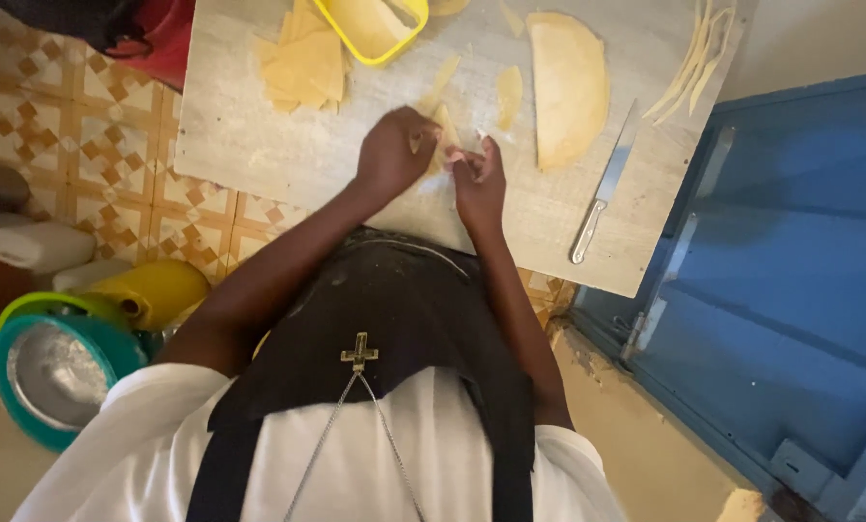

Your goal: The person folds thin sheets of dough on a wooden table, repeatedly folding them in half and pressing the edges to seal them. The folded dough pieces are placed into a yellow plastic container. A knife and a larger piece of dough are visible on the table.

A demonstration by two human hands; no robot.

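- Head view, the step in hand: a small piece of dough (445,126) is being folded or pinched between both hands, just above the wooden tabletop (259,145). It seems to be the shaping step, with the cutting already done.
- The left hand (394,150) is curled over the piece from the left; its fingers are closed narrow on the dough.
- The right hand (478,179) meets it from the right, and its fingertips (462,155) are pressed together on the same piece. Both hands are touching each other at the dough.
- Near the hands, a large half-round sheet of dough (568,87) lies on the tabletop, and a knife (602,188) lies just beside its right edge, untouched.
- A stack of cut dough pieces (303,68) is seen at the upper left, next to a yellow tub (370,29). Thin strips (694,58) lie at the upper right corner.
- What the next move calls for, as a judgement: a firm but gentle pinch is needed so that the thin dough is not torn, and both hands must be kept on it.
- Hard to make out: the exact shape of the piece is hidden by the fingers, and it cannot be told if any filling is inside.
- The yellow tub is cut off by the top edge, so its content is not clear.
- On the tiled floor (85,126) at the left, a green bowl (51,372) and a yellow container (158,290) are partly covered by the person's arm.
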